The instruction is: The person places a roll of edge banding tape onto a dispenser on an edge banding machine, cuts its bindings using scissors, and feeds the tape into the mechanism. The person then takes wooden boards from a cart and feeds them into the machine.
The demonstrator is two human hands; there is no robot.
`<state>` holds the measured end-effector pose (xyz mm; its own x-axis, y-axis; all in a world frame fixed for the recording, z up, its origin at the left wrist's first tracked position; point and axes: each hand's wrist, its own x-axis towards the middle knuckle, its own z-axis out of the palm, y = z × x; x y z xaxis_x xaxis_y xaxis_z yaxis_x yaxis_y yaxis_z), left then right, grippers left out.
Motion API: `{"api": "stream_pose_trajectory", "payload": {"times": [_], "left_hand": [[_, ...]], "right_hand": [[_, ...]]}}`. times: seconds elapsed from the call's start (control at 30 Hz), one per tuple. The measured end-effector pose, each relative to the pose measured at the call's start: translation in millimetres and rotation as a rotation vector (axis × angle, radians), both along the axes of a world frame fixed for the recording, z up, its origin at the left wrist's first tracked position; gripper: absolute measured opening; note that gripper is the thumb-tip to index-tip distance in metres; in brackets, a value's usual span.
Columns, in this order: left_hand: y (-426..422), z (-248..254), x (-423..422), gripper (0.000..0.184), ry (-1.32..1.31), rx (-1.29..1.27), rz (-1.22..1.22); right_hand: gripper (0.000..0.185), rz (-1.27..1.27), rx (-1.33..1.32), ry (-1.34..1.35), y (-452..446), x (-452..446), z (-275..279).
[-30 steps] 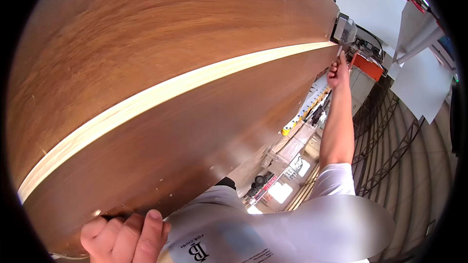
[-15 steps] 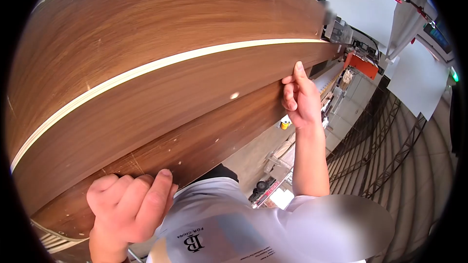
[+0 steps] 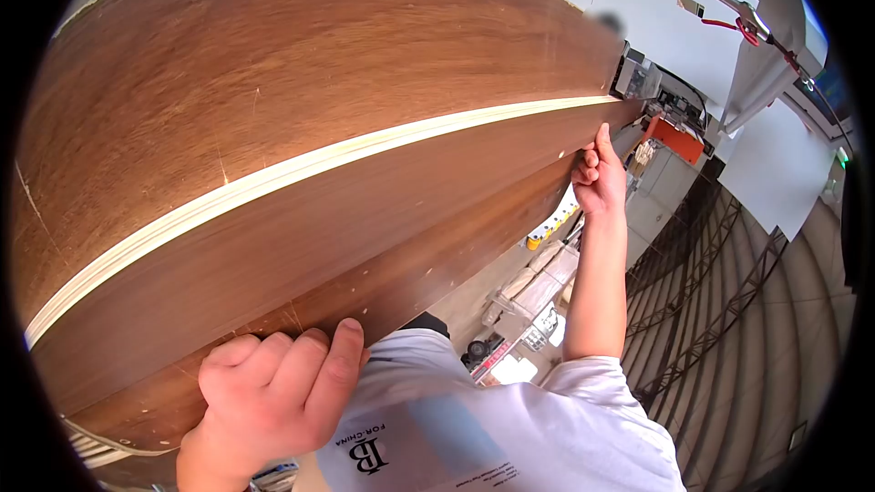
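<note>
A long brown wood-grain board (image 3: 346, 237) with a pale edge strip (image 3: 337, 153) lies over another brown panel (image 3: 392, 287). At the bottom left, my left hand (image 3: 278, 387) curls its fingers over the near edge of the board, thumb side toward the right. Farther along that same edge, toward the machine, my right hand (image 3: 599, 173) pinches the board's rim, thumb on top and fingers curled beneath. Beyond the pale strip a wide brown surface (image 3: 319, 55) with scratches fills the upper left.
A machine part with a clear cover (image 3: 638, 80) stands at the board's far end, beside an orange block (image 3: 674, 138). White sheets (image 3: 775, 169) and a metal rod with red wire (image 3: 720, 0) are at the upper right. A yellow-edged rail (image 3: 551, 223) lies below.
Both hands were lower or farther along the board earlier. My right hand came back from the machine end, then moved slightly toward it again; my left hand moved up and right.
</note>
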<state>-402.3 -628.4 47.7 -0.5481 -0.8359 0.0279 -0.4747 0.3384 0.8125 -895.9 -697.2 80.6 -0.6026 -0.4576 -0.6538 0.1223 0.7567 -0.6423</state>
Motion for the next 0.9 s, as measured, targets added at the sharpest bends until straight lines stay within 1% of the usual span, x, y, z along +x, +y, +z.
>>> {"api": "stream_pose_trajectory", "payload": {"times": [0.07,0.17,0.3,0.43,0.5,0.63,0.73,0.9], "left_hand": [[0.2,-0.7,-0.1,0.03,0.007,0.005,-0.002],[3.7,-5.7,0.9,0.024,-0.004,-0.043,0.0],[3.3,-2.7,5.1,0.029,-0.024,-0.014,-0.073],[-0.7,2.2,2.8,0.032,0.007,0.034,-0.092],[1.0,0.0,5.1,0.032,0.011,0.029,-0.082],[9.5,-4.0,5.5,0.03,-0.012,-0.012,-0.076],[6.9,-2.0,5.4,0.028,-0.013,-0.008,-0.084],[1.5,0.3,2.3,0.02,0.017,-0.035,-0.006]], "right_hand": [[0.04,-0.005,0.014,0.013,-2.0,-23.8,-0.3],[0.039,-0.057,0.031,0.055,-8.3,-45.9,0.3],[0.04,-0.14,0.016,0.071,-15.4,-84.7,-3.4],[0.04,-0.165,0.046,0.216,-22.1,-87.5,-6.2],[0.045,-0.151,0.083,0.241,-22.0,-83.6,-8.2],[0.052,-0.106,0.154,0.255,-15.7,-38.5,-4.8],[0.056,-0.048,0.175,0.197,-6.4,-0.4,-0.3],[0.056,0.037,0.196,0.159,-0.4,73.1,5.9]]}}
